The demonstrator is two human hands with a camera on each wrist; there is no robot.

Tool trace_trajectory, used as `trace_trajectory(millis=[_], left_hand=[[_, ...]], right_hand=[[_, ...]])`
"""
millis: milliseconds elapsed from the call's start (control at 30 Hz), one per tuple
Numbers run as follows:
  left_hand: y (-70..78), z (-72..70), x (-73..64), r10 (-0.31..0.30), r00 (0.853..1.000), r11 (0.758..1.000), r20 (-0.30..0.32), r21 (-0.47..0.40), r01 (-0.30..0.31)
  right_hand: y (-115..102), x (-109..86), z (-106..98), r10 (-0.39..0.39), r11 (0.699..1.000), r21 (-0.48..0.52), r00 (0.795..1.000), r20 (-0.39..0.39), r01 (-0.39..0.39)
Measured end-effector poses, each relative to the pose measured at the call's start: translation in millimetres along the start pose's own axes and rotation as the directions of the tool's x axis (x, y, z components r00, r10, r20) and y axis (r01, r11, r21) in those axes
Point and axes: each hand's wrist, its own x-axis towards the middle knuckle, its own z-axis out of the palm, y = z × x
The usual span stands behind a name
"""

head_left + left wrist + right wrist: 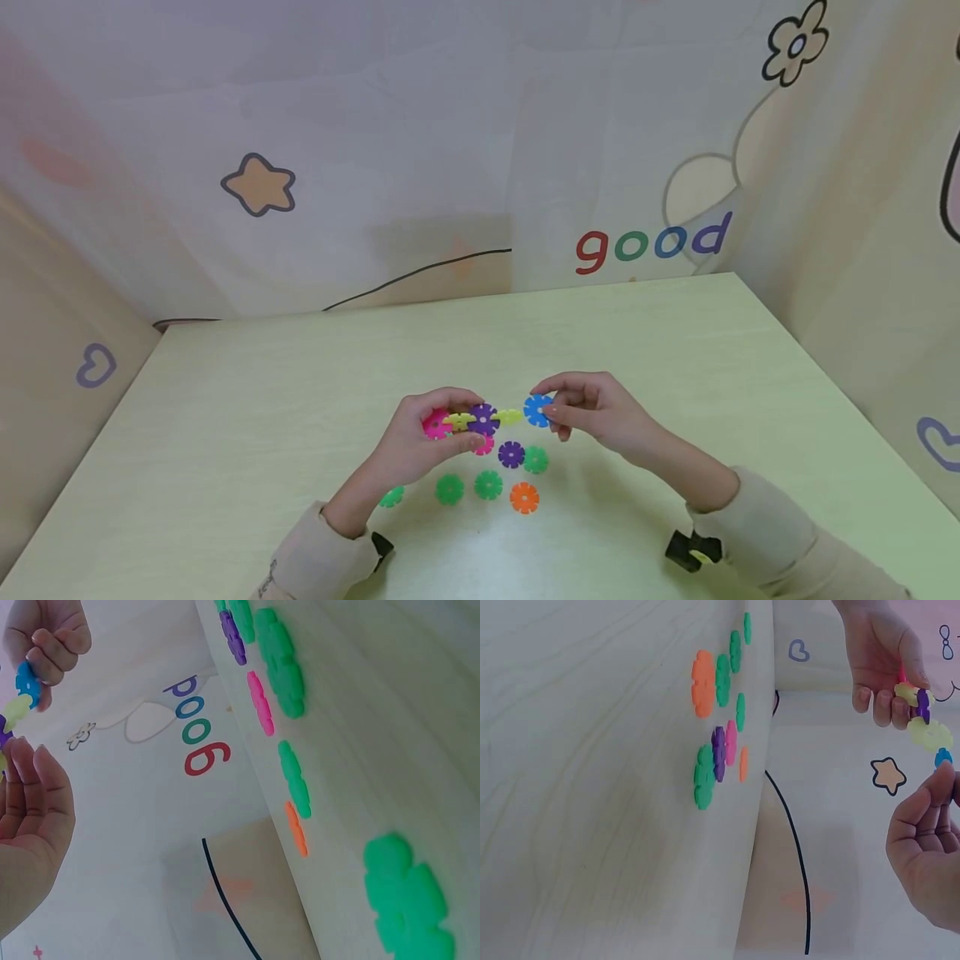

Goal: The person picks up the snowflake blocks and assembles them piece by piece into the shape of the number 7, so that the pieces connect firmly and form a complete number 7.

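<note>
My left hand (pixel 423 442) grips a short chain of notched snowflake discs between thumb and fingers, held above the table. The chain runs from a pink disc (pixel 435 424) through a yellow disc (pixel 458 422) and a purple disc (pixel 483 418) to a second yellow disc (pixel 510 416) at its right end. With thumb and fingertips, my right hand (pixel 603 417) pinches a blue disc (pixel 536 409). The blue disc (pixel 28 684) is right at the edge of the end yellow disc (pixel 16 712) in the left wrist view. Part of the pink disc is hidden by the left hand.
Loose discs lie on the table (pixel 285 392) below the hands: a purple disc (pixel 512 454), an orange disc (pixel 524 497), a pink disc (pixel 483 446) and several green ones, including one green disc (pixel 449 489). A printed curtain (pixel 420 150) stands behind the table.
</note>
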Motion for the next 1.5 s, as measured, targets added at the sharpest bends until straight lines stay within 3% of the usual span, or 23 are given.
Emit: trace_trajectory(millis=[767, 1100, 1500], left_hand=[[-1.8, 1.7, -1.3, 0.020, 0.999, 1.000, -0.047, -0.002, -0.020], [-1.0, 4.4, -0.1, 0.069, 0.995, 0.997, -0.066, -0.024, -0.071], [1.4, 9.2, 2.4, 0.072, 0.995, 0.997, -0.062, -0.014, -0.073]], right_hand=[[2, -0.2, 22, 0.011, 0.984, 0.180, 0.993, -0.121, 0.011], [1, -0.6, 28, -0.013, 0.986, 0.158, 0.979, -0.204, 0.046], [3, -2.3, 31, -0.035, 0.988, 0.136, 0.966, -0.258, 0.072]])
